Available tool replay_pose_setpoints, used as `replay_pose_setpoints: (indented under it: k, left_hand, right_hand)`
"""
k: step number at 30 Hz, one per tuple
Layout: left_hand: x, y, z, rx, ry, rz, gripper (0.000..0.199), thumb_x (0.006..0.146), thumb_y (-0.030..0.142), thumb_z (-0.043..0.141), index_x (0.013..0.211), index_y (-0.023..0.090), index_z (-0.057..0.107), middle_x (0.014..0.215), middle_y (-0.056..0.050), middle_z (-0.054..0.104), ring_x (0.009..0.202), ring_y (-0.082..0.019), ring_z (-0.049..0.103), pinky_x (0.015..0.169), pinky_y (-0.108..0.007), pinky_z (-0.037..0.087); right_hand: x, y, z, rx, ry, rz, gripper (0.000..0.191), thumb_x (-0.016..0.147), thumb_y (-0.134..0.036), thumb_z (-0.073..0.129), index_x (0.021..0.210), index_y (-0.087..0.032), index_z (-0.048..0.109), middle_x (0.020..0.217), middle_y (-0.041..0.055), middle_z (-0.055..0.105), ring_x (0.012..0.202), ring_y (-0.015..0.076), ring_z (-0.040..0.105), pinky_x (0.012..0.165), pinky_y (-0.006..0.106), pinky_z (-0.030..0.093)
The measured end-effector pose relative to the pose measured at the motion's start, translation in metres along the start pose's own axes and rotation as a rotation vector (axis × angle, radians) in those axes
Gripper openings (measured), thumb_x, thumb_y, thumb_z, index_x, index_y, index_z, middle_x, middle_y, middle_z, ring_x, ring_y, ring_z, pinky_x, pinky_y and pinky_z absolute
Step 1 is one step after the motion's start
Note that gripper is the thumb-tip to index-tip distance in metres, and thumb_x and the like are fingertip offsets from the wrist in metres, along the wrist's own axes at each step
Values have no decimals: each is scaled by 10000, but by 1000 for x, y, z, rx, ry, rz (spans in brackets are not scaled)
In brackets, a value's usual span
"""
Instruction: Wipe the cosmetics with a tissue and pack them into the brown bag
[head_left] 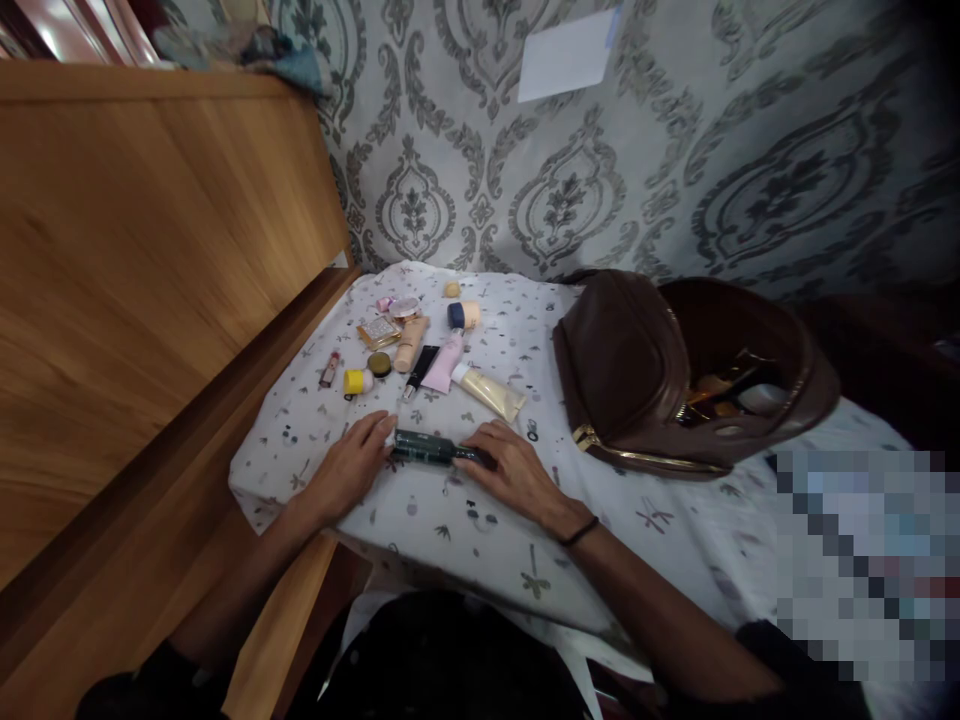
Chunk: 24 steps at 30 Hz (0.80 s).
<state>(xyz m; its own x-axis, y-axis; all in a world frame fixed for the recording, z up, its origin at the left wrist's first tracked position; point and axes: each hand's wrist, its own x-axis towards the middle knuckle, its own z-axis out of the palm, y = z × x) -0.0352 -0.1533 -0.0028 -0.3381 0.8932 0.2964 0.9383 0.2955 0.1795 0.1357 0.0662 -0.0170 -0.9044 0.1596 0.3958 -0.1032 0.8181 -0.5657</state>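
Observation:
A dark green bottle with a narrower black end lies sideways, low over the printed cloth near the table's front. My left hand has its fingers closed at the bottle's left end. Around the narrow right end, the fingers of my right hand are wrapped. Just beyond the bottle are a cream tube, a pink tube, a black tube and a yellow-capped container. I cannot tell whether the bottle touches the cloth.
A brown bag stands unzipped at the right with items inside. Farther back lie a beige tube, a gold compact, a blue-and-peach jar and other small cosmetics. A wooden panel borders the left; a patterned wall rises behind.

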Motion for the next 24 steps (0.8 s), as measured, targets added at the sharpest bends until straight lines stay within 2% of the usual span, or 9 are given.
replay_pose_setpoints:
  k: [5, 10, 14, 18, 21, 24]
  left_hand:
    - [4, 23, 1, 188, 57, 68, 382, 1014, 251, 347, 1364, 136, 449, 1336, -196, 570, 1233, -302, 553, 1054, -516, 447]
    - [18, 67, 11, 283, 82, 288, 397, 1013, 262, 372, 1353, 73, 451, 1320, -210, 591, 1213, -296, 575, 1066, -476, 434]
    - [26, 86, 15, 305, 48, 314, 409, 1008, 289, 407, 1333, 48, 466, 1300, -199, 608, 1213, -285, 576, 1090, -454, 404]
    - [22, 75, 5, 248, -54, 280, 393, 1010, 266, 396, 1365, 103, 441, 1340, -165, 589, 1247, -266, 553, 1106, -475, 379]
    - [11, 51, -8, 207, -70, 195, 374, 999, 243, 406, 1356, 136, 445, 1321, -159, 598, 1204, -268, 583, 1047, -495, 436]
    - [-3, 26, -19, 141, -64, 98, 360, 999, 267, 414, 1340, 161, 462, 1306, -145, 601, 1170, -267, 602, 988, -466, 499]
  right_hand:
    - [-1, 2, 0, 20, -17, -62, 256, 919, -437, 600, 924, -192, 676, 829, 70, 629, 841, 227, 568, 761, 356, 473]
    - [-2, 3, 3, -21, -5, -167, 161, 884, -309, 671, 945, -165, 637, 863, 74, 627, 840, 223, 544, 749, 340, 465]
    - [-3, 4, 4, -38, 12, -204, 87, 846, -175, 689, 852, -167, 602, 837, 66, 611, 824, 220, 530, 730, 331, 460]
    - [-3, 3, 4, -36, -1, -198, 158, 836, -249, 726, 905, -163, 613, 865, 70, 623, 848, 227, 538, 744, 339, 464]
    - [-2, 1, 3, 11, -14, -167, 182, 867, -320, 696, 931, -171, 612, 875, 65, 628, 852, 218, 553, 742, 332, 469]
    - [-3, 0, 2, 59, -41, -121, 183, 894, -349, 662, 938, -179, 611, 859, 58, 626, 819, 200, 564, 711, 313, 473]
